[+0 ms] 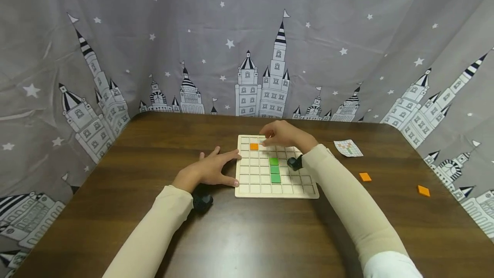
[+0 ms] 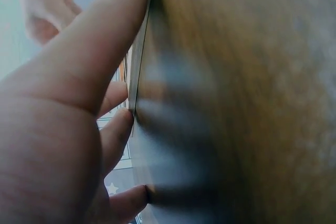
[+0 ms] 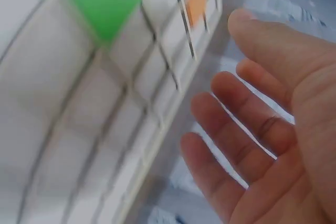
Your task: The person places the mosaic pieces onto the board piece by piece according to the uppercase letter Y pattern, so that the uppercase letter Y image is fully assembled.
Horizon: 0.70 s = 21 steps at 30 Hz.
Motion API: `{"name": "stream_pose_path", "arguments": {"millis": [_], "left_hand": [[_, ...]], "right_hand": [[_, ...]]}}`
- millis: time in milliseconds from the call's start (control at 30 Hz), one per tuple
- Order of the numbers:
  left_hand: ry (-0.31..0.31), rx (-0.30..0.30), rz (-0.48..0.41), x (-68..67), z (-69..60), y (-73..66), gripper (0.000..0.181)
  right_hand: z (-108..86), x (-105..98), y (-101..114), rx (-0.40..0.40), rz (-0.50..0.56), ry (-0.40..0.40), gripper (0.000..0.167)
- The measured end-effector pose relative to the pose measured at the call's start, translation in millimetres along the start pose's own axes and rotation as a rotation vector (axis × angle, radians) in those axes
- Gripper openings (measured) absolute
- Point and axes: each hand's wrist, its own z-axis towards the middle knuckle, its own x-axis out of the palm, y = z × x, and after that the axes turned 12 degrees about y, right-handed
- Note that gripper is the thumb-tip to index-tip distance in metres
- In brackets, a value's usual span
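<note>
A pale wooden grid board (image 1: 254, 188) lies on the table. It carries one orange tile (image 1: 254, 146) near its far left corner and a column of three green tiles (image 1: 274, 169) around the middle. Along the board's left edge, my left hand (image 1: 210, 168) touches the rim with spread fingers; the left wrist view shows the thumb (image 2: 100, 40) and fingertips against that edge. Over the far part of the board is my right hand (image 1: 284, 134). Its fingers (image 3: 226, 145) are loosely bent and apart from the thumb, with nothing between them in the right wrist view.
To the board's right, a small card (image 1: 348, 148) with a printed coloured grid lies on the brown table (image 1: 216, 235). Two loose orange tiles, a nearer-in tile (image 1: 365, 177) and a tile farther right (image 1: 423, 190), lie there too. A grey castle-patterned curtain (image 1: 173, 33) hangs behind.
</note>
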Motion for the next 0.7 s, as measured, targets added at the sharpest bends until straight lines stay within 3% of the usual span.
{"name": "stream_pose_path", "arguments": {"millis": [233, 500, 700], "left_hand": [[-0.02, 0.003, 0.008, 2.1, 2.1, -1.2, 0.083], [-0.007, 0.022, 0.0, 2.6, 2.7, -2.0, 0.085], [-0.015, 0.014, -0.001, 2.1, 6.0, -2.8, 0.086]], "right_hand": [[-76.8, -7.4, -32.0, 0.095, -0.095, -0.015, 0.031], [-174.6, 22.1, -79.0, 0.14, -0.128, -0.032, 0.027], [-212.9, 45.9, -97.4, 0.143, -0.108, -0.093, 0.022]]}}
